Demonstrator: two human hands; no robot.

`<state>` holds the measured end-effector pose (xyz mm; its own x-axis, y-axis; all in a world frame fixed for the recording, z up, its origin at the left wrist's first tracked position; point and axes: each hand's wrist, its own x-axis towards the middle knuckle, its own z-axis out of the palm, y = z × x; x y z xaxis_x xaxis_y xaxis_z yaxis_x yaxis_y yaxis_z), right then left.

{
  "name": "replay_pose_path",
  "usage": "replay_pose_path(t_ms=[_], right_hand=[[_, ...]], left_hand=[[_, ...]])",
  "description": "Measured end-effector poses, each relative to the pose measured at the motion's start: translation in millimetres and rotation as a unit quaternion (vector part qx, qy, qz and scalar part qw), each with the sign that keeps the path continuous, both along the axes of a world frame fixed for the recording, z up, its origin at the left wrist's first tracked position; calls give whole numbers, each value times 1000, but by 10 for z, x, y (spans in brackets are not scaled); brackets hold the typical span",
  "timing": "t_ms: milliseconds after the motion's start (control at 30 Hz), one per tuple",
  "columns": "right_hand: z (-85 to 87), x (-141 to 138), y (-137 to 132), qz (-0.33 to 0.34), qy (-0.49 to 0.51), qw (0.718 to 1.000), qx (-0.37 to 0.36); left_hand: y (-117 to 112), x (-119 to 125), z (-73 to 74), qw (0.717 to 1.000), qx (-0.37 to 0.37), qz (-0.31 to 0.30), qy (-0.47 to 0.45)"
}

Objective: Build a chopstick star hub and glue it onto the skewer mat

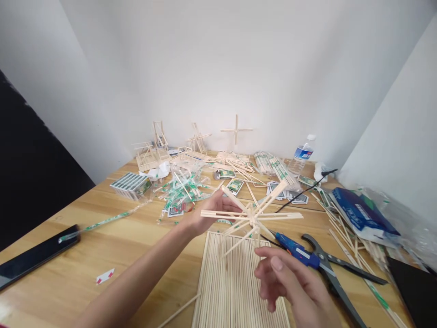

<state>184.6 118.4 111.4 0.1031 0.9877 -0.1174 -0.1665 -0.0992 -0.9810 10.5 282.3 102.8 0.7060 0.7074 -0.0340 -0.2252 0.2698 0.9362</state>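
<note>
My left hand (209,213) reaches in from the left, its fingers around the back of a windmill-like frame (253,220) made of thin wooden sticks. Paired sticks spread from the frame's hub in several directions. Part of my left fingers is hidden behind the sticks. Just below and right of the frame, my right hand (293,284) has its fingers loosely bent and apart, with nothing visible in them. Under both lies a flat mat of wooden sticks (235,278) set side by side. A blue glue gun (297,251) rests right of the mat.
Large black-handled pliers (332,269) lie at the right. Behind are plastic wrappers (184,184), loose sticks (239,165), a water bottle (302,155) and a cross of sticks (236,130) against the wall. A black phone (37,257) lies at left, a blue packet (362,214) at right.
</note>
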Motion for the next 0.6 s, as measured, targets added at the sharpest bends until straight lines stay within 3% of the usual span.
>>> replay_pose_path(t_ms=[100,367,600], right_hand=[[-3,35,80,22,-26,999,14],[-8,10,157,-14,-70,997,26],[-41,-25,186,-29,-83,995,48]], left_hand=[[-2,4,27,1000,-12,-8,-7],[-39,51,158,999,-33,-20,-32],[-49,53,133,998,-38,-29,-46]])
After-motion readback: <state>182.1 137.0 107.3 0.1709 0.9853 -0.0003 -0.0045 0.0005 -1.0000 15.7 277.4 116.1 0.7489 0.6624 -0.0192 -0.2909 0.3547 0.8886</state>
